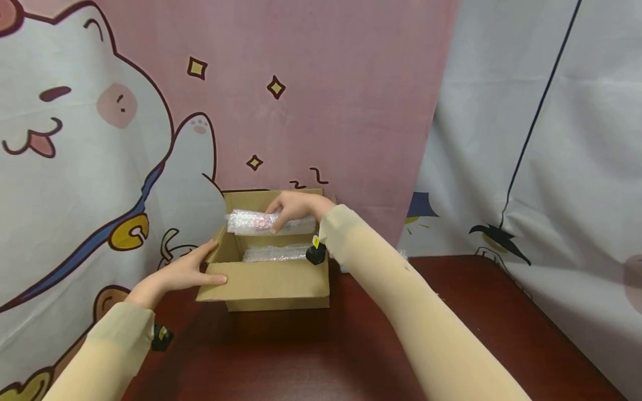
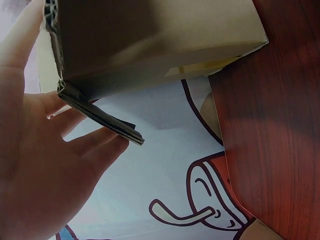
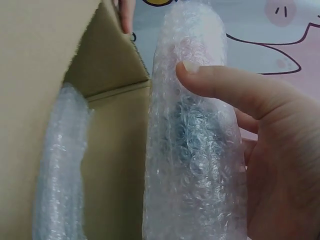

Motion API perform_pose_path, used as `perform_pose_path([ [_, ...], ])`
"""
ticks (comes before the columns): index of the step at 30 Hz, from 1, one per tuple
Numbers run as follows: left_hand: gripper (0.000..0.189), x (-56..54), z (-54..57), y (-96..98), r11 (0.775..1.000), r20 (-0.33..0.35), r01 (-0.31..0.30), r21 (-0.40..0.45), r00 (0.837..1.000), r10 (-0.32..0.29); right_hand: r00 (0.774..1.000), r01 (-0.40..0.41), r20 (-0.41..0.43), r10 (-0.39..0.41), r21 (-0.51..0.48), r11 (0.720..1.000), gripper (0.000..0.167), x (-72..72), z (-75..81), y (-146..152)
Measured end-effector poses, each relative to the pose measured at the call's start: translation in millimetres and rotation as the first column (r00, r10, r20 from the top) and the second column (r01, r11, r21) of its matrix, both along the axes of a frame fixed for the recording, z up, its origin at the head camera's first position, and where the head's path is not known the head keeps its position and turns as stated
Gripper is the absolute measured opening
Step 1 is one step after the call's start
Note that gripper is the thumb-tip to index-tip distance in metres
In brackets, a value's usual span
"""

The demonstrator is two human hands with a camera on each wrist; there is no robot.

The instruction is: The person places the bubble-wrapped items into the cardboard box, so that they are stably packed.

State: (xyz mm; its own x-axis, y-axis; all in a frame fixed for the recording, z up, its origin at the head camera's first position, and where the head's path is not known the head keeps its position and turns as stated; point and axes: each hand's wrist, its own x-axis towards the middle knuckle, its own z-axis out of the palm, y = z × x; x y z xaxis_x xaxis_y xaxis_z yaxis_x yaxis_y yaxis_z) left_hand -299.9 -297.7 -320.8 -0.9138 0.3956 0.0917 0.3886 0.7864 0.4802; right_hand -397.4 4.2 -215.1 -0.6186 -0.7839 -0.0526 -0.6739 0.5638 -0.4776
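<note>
In the head view my right hand [image 1: 297, 206] grips a bubble-wrapped bundle [image 1: 246, 222], held lengthwise over the open cardboard box [image 1: 278, 305]. The right wrist view shows the thumb across the near side of this bundle [image 3: 192, 150] and the fingers behind it. Pinkish and dark blue colours show through the wrap; what is inside is hidden. A second bubble-wrapped bundle [image 1: 275, 253] lies inside the box along the front wall. My left hand [image 1: 183, 271] holds the box at its left front corner, thumb on the front flap [image 1: 266, 279], fingers around the side flap [image 2: 102, 117].
The box stands on a dark red tabletop [image 1: 321, 356], close to a pink and white cartoon curtain [image 1: 351, 111]. More clear plastic wrap [image 1: 344, 269] shows behind the box's right side, partly covered by my right arm. The back flap [image 1: 246, 198] stands upright.
</note>
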Motion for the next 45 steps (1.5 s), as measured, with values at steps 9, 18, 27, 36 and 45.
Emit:
perform_pose_path([
  [9, 0.107, -1.8, -1.7, 1.7, 1.0, -0.003, -0.001, 0.007, 1.0, 0.001, 0.996, 0.021, 0.092, -0.024, 0.03, 0.999, 0.051, 3.1, -21.5, -6],
  [18, 0.106, -3.3, -2.2, 0.4, 1.0, -0.012, -0.004, -0.015, 1.0, 0.004, 0.985, 0.045, 0.166, -0.056, 0.07, 0.997, 0.052, 3.2, -34.8, -9],
  [27, 0.106, -3.8, -2.2, -1.0, 1.0, -0.005, -0.002, -0.014, 1.0, 0.002, 0.972, 0.036, 0.228, -0.056, 0.09, 0.995, 0.054, 0.0, -51.5, -10],
  [36, 0.106, -4.0, -1.3, -1.8, 1.0, 0.0, -0.003, -0.009, 1.0, 0.003, 0.975, 0.03, 0.217, -0.051, 0.1, 0.995, 0.051, -0.8, -53.0, -11],
  [45, 0.107, -2.8, -1.3, -1.9, 1.0, 0.004, -0.007, -0.014, 1.0, 0.007, 0.957, 0.081, 0.262, -0.126, 0.177, 0.981, 0.05, -2.7, -56.3, -7],
])
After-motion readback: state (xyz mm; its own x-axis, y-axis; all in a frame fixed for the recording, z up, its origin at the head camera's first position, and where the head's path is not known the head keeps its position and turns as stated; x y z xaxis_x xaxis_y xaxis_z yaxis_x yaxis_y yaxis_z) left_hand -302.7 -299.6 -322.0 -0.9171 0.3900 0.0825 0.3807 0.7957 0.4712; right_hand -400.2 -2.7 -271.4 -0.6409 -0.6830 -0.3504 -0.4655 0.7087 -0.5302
